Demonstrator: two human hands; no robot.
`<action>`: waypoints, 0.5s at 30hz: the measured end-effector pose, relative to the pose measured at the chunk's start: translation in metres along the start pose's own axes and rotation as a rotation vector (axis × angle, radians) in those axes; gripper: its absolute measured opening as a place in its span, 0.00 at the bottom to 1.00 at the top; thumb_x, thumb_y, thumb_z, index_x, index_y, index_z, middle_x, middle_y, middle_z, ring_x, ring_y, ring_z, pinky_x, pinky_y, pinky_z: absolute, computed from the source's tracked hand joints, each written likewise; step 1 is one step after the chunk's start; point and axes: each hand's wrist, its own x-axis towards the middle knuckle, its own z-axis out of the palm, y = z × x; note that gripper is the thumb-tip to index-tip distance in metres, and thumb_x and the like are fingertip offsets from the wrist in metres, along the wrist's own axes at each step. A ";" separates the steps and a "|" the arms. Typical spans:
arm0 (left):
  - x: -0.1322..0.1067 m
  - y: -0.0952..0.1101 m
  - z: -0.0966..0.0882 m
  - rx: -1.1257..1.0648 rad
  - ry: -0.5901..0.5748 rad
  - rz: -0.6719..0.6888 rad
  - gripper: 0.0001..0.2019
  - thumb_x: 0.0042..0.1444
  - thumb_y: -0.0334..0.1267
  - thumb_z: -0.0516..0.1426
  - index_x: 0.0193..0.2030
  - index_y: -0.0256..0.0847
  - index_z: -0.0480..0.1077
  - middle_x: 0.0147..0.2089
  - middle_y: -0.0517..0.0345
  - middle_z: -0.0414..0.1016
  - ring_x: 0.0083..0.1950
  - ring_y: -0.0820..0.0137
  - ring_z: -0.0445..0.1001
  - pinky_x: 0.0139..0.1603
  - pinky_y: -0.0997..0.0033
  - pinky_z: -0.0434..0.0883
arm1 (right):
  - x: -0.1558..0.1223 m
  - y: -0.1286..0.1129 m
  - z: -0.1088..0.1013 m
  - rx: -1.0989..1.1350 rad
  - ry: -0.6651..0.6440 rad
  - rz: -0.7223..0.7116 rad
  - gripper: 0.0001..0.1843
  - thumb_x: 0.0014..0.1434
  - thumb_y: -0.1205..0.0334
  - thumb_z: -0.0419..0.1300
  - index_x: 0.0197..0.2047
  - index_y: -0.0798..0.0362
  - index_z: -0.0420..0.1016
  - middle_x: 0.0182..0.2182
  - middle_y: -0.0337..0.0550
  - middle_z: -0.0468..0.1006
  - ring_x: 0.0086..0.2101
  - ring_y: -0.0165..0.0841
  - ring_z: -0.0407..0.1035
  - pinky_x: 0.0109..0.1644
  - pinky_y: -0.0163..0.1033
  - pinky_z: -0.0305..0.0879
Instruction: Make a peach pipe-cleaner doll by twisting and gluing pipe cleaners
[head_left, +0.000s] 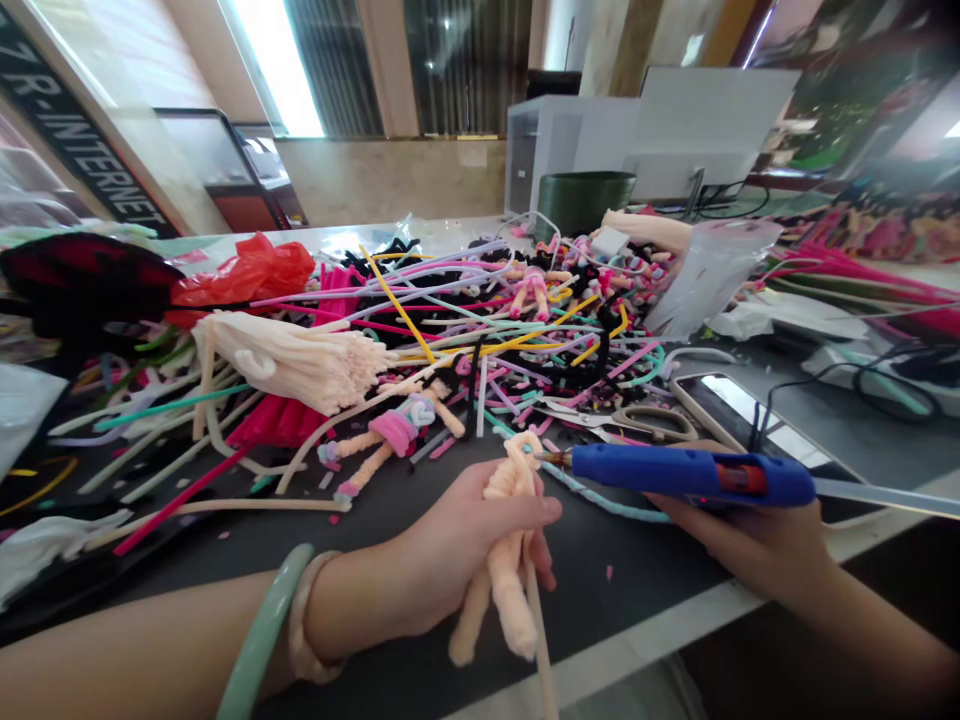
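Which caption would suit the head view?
Left hand holds a pale figure; right hand aims a blue glue gun toward it.

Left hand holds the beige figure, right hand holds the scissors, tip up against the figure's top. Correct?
Not the scissors: those lie on the table. In the head view the right hand holds the blue glue gun, tip up against the figure's top. The left hand does hold the beige figure.
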 end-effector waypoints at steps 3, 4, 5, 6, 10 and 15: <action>0.000 -0.001 -0.001 0.002 -0.018 0.014 0.07 0.55 0.35 0.59 0.34 0.38 0.63 0.18 0.66 0.70 0.14 0.80 0.64 0.29 0.73 0.70 | 0.000 0.001 -0.001 -0.011 -0.036 -0.022 0.10 0.52 0.67 0.65 0.37 0.42 0.75 0.30 0.31 0.81 0.29 0.34 0.77 0.32 0.36 0.74; 0.000 -0.001 -0.001 0.001 -0.022 0.015 0.07 0.55 0.35 0.59 0.34 0.38 0.63 0.18 0.67 0.70 0.14 0.81 0.63 0.30 0.71 0.71 | 0.000 0.001 -0.002 -0.011 -0.048 -0.025 0.10 0.52 0.67 0.65 0.37 0.42 0.75 0.30 0.30 0.81 0.29 0.34 0.77 0.33 0.36 0.75; 0.000 -0.001 -0.001 -0.001 -0.022 0.012 0.07 0.54 0.35 0.59 0.34 0.38 0.63 0.18 0.67 0.70 0.14 0.81 0.64 0.31 0.70 0.72 | 0.000 0.002 -0.002 -0.009 -0.055 -0.025 0.09 0.52 0.67 0.65 0.36 0.42 0.75 0.30 0.31 0.81 0.29 0.35 0.77 0.33 0.37 0.75; 0.001 -0.001 -0.002 -0.002 -0.020 0.007 0.07 0.54 0.35 0.59 0.34 0.38 0.63 0.18 0.66 0.70 0.14 0.80 0.65 0.30 0.71 0.72 | 0.000 0.002 -0.002 -0.009 -0.056 -0.024 0.09 0.53 0.67 0.65 0.36 0.42 0.76 0.31 0.31 0.81 0.29 0.35 0.78 0.33 0.37 0.76; 0.001 -0.001 -0.002 -0.004 -0.017 0.007 0.08 0.54 0.35 0.59 0.34 0.38 0.63 0.18 0.66 0.70 0.16 0.78 0.67 0.27 0.73 0.70 | 0.000 0.004 -0.002 -0.027 -0.053 -0.016 0.09 0.53 0.66 0.65 0.37 0.42 0.76 0.33 0.32 0.82 0.31 0.37 0.78 0.36 0.40 0.77; 0.002 -0.001 -0.004 -0.018 -0.016 0.011 0.08 0.54 0.35 0.59 0.35 0.38 0.62 0.18 0.66 0.71 0.16 0.79 0.67 0.28 0.73 0.72 | 0.000 0.003 -0.002 -0.036 -0.028 -0.001 0.07 0.53 0.63 0.66 0.36 0.43 0.76 0.30 0.33 0.82 0.29 0.37 0.78 0.35 0.40 0.77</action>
